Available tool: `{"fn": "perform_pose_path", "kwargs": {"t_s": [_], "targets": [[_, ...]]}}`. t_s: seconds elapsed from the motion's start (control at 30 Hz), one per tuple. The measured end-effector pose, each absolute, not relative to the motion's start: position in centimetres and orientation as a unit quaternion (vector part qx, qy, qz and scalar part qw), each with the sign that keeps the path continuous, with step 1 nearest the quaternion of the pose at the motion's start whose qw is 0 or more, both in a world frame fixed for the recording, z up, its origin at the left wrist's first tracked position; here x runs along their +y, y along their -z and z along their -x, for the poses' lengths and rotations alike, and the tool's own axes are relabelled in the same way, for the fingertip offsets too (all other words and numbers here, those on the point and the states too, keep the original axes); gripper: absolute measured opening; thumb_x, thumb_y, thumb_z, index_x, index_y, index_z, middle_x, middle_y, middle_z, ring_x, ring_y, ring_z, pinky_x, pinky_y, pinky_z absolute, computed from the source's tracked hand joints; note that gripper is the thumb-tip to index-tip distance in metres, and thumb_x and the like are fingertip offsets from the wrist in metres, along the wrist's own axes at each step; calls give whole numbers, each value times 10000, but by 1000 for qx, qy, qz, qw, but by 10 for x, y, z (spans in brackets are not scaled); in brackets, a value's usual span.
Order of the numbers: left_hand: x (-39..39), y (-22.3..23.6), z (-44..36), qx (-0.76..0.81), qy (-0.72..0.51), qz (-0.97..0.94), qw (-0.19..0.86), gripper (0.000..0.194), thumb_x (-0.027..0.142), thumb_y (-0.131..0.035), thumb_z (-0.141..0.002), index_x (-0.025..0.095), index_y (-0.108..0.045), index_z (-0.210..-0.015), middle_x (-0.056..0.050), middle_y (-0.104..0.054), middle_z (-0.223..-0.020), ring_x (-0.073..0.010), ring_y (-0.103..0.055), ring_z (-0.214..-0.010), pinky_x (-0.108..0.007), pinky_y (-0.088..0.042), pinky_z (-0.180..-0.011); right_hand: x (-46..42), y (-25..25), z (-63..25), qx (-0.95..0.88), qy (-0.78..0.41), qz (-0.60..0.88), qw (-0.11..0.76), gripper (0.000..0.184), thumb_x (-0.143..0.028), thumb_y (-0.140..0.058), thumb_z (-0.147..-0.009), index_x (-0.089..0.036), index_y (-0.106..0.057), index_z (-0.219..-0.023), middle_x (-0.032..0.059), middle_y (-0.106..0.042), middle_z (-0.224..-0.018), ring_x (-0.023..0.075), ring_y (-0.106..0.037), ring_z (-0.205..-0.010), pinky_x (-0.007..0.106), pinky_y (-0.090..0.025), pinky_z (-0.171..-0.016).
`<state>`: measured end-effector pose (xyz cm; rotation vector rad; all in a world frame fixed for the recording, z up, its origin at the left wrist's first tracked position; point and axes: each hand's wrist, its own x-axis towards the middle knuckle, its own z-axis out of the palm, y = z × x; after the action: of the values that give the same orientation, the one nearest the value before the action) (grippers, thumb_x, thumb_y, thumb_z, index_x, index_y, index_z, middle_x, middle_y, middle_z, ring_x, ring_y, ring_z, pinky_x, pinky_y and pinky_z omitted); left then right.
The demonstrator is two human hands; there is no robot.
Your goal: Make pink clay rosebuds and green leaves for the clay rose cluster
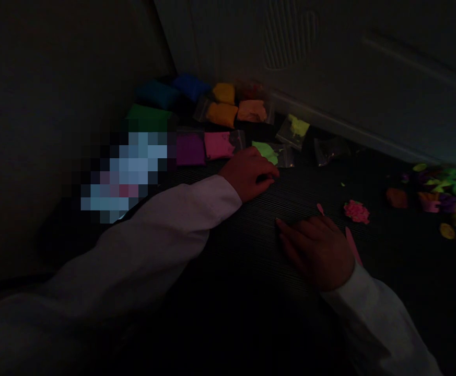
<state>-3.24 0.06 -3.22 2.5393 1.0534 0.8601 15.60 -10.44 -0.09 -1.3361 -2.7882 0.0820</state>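
My left hand (248, 174) is over the dark ribbed tabletop, at the near edge of a clear bag of light green clay (264, 151). Its fingers are bent, with a small gap between them and the thumb, and nothing shows in the gap. My right hand (317, 251) rests low on the tabletop with its fingers stretched forward and to the left. Beside it lies a pink modelling tool (353, 245), partly hidden by the wrist. A small pink piece (320, 209) is just beyond the knuckles, and a ruffled pink clay flower (357, 211) sits to the right.
Bags of purple clay (190, 149), pink clay (217, 145), orange clay (222, 114) and yellow clay (298, 126) lie toward the back. A blurred bright screen (133, 167) stands at left. Colourful clay pieces (443, 196) cluster at right. A grey wall (341, 78) borders the back.
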Motion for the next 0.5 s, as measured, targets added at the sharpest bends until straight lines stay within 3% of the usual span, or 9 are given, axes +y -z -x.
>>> {"fn": "perform_pose_path", "kwargs": {"t_s": [0.5], "targets": [[0,33,33,372,-291,-870,142,153,214,-544,-705,176,-630,-825,11,-662,-771,-143,-503,-759,-283,-387,-729,-106,-1,-156,-900,-27,435,9,302,-297,-409,-822,-222,-565,-1069,2,-580,-660,144,-466,-651,318,-294,-700]]}}
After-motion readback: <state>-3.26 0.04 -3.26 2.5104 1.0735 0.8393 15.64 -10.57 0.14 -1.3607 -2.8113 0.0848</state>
